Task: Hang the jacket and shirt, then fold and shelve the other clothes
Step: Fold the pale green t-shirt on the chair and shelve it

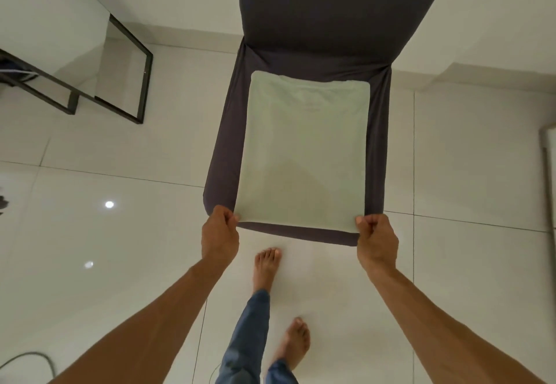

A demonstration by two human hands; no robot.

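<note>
Pale green folded t-shirt [304, 149] lies flat on dark chair seat [225, 143]. Left hand [219, 233] pinches its near left corner. Right hand [376, 239] pinches the near right corner

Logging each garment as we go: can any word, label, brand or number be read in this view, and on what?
No text can be read in this view.
On the pale green T-shirt, a faint mark below the collar: too blurred to read.
On the dark chair cover and the floor tiles: no writing.
</note>
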